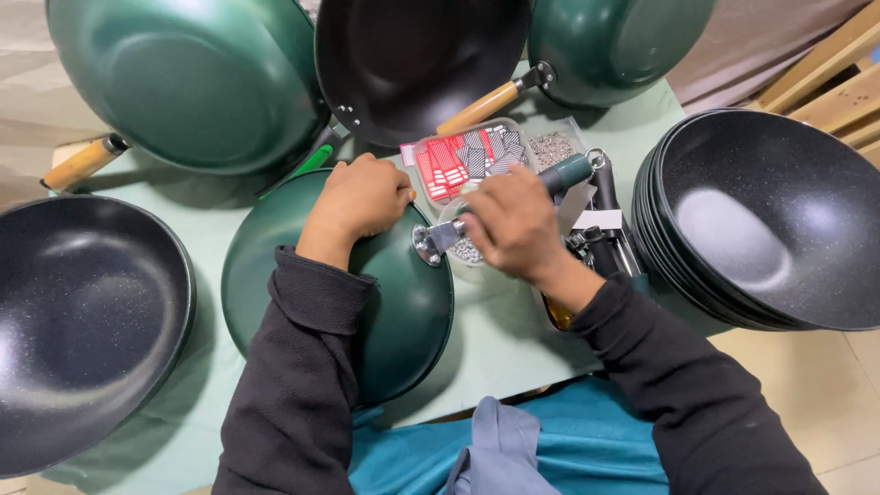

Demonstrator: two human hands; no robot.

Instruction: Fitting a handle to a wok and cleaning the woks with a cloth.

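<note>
Left hand [362,197] fisted, pressing the upturned green wok [339,293] beneath it steady; right hand [513,225] grips the green handle [513,197], bracket best kept flush against the rim beside left hand.

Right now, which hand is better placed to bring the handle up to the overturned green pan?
Probably the right hand: it already grips the handle, whose metal bracket sits at the rim of the overturned green pan. The left hand rests on that pan, steadying it.
</note>
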